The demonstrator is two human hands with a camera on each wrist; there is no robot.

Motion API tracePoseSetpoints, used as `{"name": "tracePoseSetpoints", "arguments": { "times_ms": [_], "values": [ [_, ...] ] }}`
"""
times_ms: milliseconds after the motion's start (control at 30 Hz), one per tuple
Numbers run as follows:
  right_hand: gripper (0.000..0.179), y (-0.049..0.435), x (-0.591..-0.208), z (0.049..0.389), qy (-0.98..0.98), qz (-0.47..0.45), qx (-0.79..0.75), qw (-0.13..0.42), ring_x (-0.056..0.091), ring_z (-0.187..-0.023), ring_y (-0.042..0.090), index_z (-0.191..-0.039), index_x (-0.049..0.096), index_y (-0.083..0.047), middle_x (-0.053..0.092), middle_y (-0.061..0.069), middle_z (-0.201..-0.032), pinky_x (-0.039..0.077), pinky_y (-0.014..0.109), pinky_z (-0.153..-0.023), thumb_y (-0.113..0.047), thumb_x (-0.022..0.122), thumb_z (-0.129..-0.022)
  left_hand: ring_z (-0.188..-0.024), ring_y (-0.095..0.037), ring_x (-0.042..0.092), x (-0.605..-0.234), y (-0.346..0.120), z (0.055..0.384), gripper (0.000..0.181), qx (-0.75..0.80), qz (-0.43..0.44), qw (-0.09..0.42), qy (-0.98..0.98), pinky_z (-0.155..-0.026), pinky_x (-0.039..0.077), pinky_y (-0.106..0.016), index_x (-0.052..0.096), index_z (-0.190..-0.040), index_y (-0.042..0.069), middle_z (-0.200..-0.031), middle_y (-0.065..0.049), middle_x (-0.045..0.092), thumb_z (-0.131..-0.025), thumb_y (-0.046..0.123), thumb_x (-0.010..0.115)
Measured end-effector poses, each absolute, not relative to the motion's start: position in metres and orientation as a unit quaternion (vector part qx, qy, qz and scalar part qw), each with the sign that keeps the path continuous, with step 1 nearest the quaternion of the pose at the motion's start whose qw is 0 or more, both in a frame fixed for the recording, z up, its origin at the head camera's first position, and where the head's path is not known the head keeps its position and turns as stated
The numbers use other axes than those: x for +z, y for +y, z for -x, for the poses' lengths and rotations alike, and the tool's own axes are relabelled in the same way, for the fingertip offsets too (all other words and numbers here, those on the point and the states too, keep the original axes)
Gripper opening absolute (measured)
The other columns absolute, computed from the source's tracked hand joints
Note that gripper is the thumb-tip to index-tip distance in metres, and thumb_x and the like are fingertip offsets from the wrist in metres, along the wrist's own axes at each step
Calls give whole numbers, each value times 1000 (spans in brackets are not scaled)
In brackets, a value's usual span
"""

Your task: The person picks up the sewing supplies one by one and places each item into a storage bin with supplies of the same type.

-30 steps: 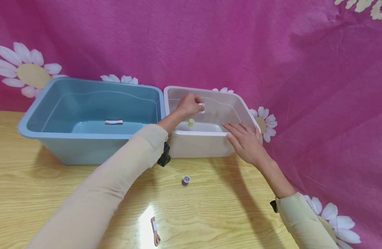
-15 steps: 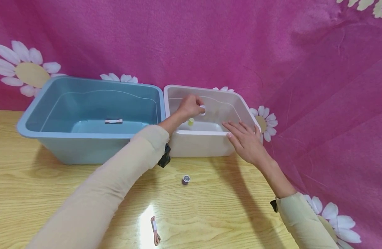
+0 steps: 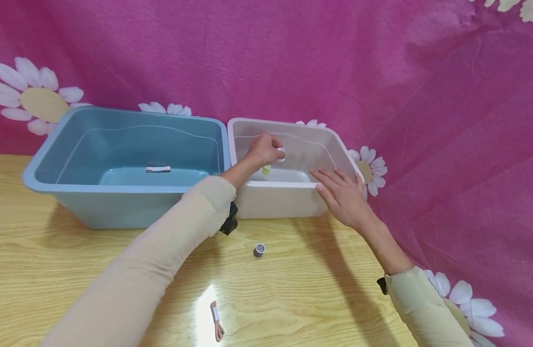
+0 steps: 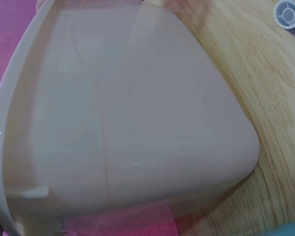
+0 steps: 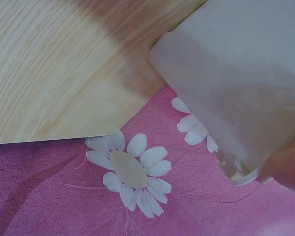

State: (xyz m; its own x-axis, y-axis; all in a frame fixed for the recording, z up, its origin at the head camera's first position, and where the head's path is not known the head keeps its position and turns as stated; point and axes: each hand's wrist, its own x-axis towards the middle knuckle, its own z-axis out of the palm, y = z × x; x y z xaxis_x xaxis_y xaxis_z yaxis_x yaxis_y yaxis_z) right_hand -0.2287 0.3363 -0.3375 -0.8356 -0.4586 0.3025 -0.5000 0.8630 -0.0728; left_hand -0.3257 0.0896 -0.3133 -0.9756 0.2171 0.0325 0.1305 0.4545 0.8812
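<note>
The left hand (image 3: 265, 148) has its fingers clamped on a small white cylindrical spool (image 3: 281, 154), inside the off-white plastic tub (image 3: 277, 202). Judged by appearance, the spool is light, rigid and smooth; grip across its sides. Below these fingers lies a small yellow-green cylinder (image 3: 266, 169). Farther right, the right hand (image 3: 346, 200) rests on the tub's rim, fingers extended. Farthest: a purple-and-white spool (image 3: 259, 249) on the wood-grain counter (image 3: 301, 289).
</note>
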Motion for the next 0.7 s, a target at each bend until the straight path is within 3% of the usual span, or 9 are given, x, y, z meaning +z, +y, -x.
{"name": "tracePoseSetpoints", "arguments": {
  "times_ms": [700],
  "values": [
    [44, 337, -337, 230, -959, -244, 73, 124, 35, -137, 42, -148, 50, -22, 50, 7, -147, 7, 72, -106, -36, 40, -107, -94, -18, 59, -312, 89, 320, 24, 486, -110, 25, 866, -84, 48, -26, 71, -107, 0, -105, -12, 69, -85, 8, 73]
  ]
}}
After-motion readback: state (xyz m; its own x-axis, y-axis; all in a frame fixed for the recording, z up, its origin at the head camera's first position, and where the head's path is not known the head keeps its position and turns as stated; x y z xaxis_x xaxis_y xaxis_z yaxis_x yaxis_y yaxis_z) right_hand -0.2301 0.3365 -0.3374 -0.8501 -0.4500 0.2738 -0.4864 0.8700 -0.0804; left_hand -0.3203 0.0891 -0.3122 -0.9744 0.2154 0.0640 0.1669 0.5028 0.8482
